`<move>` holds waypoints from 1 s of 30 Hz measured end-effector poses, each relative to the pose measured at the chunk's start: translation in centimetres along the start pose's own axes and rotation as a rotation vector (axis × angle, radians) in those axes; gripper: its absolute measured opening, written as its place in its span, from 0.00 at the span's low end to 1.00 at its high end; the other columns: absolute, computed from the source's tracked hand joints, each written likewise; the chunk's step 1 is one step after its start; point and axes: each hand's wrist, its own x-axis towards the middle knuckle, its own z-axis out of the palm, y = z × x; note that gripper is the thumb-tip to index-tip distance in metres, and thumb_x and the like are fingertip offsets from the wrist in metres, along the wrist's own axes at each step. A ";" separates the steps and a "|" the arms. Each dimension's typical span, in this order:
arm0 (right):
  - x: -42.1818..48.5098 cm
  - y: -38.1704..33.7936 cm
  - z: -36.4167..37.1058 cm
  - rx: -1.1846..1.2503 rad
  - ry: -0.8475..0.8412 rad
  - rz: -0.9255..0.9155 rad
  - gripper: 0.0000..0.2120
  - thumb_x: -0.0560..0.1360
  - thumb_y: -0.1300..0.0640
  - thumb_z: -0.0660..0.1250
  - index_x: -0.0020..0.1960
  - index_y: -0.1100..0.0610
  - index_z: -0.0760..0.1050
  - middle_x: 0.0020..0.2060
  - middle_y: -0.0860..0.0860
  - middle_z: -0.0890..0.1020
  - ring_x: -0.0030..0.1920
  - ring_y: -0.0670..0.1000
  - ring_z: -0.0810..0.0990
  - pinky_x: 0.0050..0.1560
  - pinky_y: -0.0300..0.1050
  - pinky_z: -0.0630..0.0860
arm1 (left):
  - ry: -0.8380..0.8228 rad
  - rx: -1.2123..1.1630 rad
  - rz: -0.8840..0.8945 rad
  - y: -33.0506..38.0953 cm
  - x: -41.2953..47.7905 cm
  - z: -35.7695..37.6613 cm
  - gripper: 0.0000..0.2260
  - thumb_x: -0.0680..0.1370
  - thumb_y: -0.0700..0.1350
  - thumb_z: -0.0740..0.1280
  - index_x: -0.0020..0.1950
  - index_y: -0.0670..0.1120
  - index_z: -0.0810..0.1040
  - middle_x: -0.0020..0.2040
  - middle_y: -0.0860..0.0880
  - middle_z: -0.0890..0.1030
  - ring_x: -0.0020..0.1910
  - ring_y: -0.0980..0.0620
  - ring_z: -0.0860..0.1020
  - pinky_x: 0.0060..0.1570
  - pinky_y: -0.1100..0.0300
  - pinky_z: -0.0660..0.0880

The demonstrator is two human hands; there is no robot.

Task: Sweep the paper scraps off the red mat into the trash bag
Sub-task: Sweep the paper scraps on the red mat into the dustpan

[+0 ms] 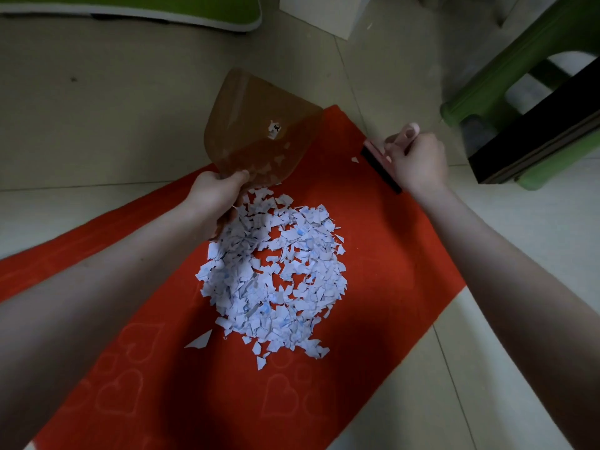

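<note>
The paper scraps (276,280) lie in a loose heap at the middle of the red mat (194,401), which is spread on the tile floor (97,125). At the heap's far left edge the left hand (216,196) grips the near end of a translucent brown dustpan (256,125), with a few scraps clinging inside. At the mat's far right edge the right hand (417,164) is curled round a pink-handled brush (380,167), its black bristles on the mat. A green stool (519,76) stands far right.
</note>
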 end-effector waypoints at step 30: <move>-4.4 -1.4 0.7 0.057 -0.433 -0.238 0.20 0.69 0.40 0.61 0.46 0.53 0.82 0.39 0.53 0.84 0.42 0.54 0.82 0.45 0.52 0.78 | -0.022 0.024 -0.018 -0.6 0.3 1.3 0.13 0.80 0.51 0.63 0.42 0.43 0.72 0.32 0.48 0.71 0.25 0.52 0.66 0.20 0.67 0.62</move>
